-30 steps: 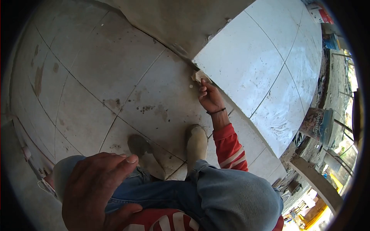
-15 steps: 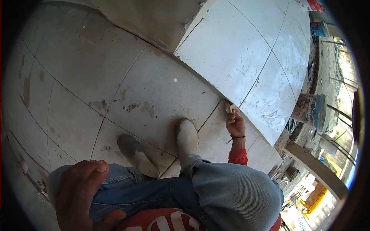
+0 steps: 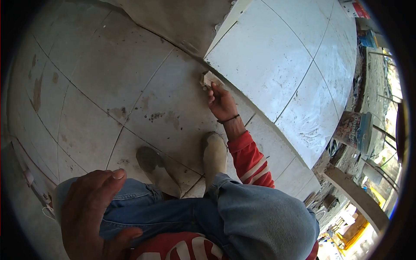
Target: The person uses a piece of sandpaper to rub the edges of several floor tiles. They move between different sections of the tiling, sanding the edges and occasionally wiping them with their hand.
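Observation:
My right hand (image 3: 222, 103) grips a small, pale, flat piece with an angular edge (image 3: 212, 79); I cannot tell what it is made of. It is at the foot of the white tiled step (image 3: 260, 65), near the step's corner, over the floor tiles (image 3: 173, 99). Some dark crumbs show at the piece's left end. My left hand (image 3: 89, 208) hangs over my left knee with the thumb apart from the fingers, holding nothing.
Two pale, dirt-stained boots (image 3: 215, 151) stand on the floor tiles below my knees. A wall base (image 3: 173, 21) meets the floor at the top. Buckets (image 3: 349, 128) and a pale beam (image 3: 357, 188) lie beyond the step at the right.
My right hand has slid along the foot of the step, up and to the left, with the pale piece still in its fingers. My left hand stays over the knee.

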A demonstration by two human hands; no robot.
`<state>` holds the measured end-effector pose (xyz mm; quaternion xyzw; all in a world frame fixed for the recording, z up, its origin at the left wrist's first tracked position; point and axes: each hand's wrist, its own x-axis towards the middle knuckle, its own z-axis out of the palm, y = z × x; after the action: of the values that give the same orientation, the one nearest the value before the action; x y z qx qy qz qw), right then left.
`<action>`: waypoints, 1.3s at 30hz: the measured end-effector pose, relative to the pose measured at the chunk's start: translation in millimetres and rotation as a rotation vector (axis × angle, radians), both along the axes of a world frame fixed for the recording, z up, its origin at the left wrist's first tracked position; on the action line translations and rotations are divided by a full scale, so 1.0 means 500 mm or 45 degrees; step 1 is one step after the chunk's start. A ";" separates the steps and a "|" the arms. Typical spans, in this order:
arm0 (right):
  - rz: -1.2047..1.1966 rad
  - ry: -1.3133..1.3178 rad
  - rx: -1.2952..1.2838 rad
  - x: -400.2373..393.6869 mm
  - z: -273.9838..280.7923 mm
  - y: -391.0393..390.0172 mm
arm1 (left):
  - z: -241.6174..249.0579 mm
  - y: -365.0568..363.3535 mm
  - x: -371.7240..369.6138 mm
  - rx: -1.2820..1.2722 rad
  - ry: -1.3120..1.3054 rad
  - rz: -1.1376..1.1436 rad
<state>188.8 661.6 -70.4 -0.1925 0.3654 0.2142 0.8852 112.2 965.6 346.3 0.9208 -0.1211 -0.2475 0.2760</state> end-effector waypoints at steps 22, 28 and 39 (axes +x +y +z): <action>-0.402 0.297 -0.492 -0.460 0.070 -0.419 | 0.009 0.008 0.027 0.001 0.118 -0.282; -0.347 0.151 -0.181 -0.202 0.009 -0.203 | 0.021 0.000 0.014 0.056 0.128 -0.241; -0.784 0.501 -1.407 -0.567 0.103 -0.592 | -0.011 0.037 -0.016 -0.038 -0.009 -0.088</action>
<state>-94.6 365.5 -19.1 -0.4625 0.6147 -0.2364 0.5937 104.4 984.1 340.6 0.9127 -0.1575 -0.2517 0.2806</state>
